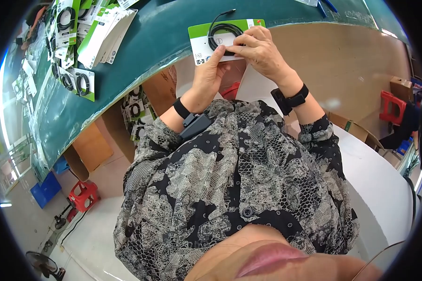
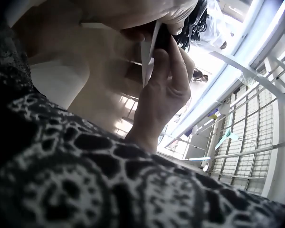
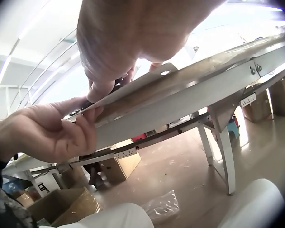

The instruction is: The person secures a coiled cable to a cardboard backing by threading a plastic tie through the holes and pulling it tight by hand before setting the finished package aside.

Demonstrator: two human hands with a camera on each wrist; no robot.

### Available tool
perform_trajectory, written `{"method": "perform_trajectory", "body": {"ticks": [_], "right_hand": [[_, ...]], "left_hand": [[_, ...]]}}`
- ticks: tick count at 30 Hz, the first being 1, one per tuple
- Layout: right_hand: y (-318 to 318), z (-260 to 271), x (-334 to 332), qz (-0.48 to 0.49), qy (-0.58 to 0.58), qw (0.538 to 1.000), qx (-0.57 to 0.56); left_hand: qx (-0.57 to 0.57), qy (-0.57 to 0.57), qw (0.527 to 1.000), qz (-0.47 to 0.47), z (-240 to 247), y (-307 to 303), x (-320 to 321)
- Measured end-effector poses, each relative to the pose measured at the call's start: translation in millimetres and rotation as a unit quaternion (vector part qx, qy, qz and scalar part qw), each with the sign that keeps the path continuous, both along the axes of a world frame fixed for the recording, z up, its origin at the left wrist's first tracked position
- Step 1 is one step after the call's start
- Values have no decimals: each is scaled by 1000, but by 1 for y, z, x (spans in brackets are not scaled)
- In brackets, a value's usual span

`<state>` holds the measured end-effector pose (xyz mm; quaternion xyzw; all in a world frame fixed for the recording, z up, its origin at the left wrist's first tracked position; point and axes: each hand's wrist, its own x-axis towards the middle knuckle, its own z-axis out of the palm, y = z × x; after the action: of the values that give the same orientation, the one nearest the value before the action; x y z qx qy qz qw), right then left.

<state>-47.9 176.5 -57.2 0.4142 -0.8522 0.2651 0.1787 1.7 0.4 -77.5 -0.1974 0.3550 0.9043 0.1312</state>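
A coiled black cable (image 1: 215, 38) lies on a green and white card (image 1: 199, 46) in the head view, its straight end pointing up past the card's top edge. My left hand (image 1: 210, 75) pinches the card's lower edge, thumb on the front beside the coil. From the right, my right hand (image 1: 262, 52) pinches at the coil's lower right side with curled fingers. In the right wrist view the card (image 3: 133, 86) is seen nearly edge-on between the left hand (image 3: 52, 130) and the right hand (image 3: 133, 38); the fingertips there are partly hidden.
On the green table (image 1: 159, 35), a stack of white cards (image 1: 107, 37) and a pile of carded cables (image 1: 66, 21) lie at the left. Blue-handled pliers or a similar tool (image 1: 327, 6) lie at the far edge. More carded cables (image 1: 137, 110) are below the table.
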Motion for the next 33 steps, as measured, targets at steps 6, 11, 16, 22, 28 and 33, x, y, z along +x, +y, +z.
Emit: {"method": "perform_trajectory", "body": {"ticks": [6, 11, 16, 22, 28, 33], "right_hand": [[-1, -8, -7, 4, 35, 999, -26], [0, 30, -20, 69, -36, 992, -95], [37, 18, -117, -140, -60, 981, -120], [47, 5, -181, -228, 82, 961, 136], [33, 33, -159, -52, 86, 992, -77], [-1, 77, -65, -21, 37, 988, -149]], "left_hand": [[-58, 33, 998, 2, 2, 4, -1], [-79, 54, 995, -1, 21, -1, 6], [-91, 56, 994, 36, 29, -12, 8], [-59, 70, 995, 47, 37, -16, 10], [94, 44, 992, 78, 43, -36, -10], [294, 85, 951, 52, 73, -47, -44]]}}
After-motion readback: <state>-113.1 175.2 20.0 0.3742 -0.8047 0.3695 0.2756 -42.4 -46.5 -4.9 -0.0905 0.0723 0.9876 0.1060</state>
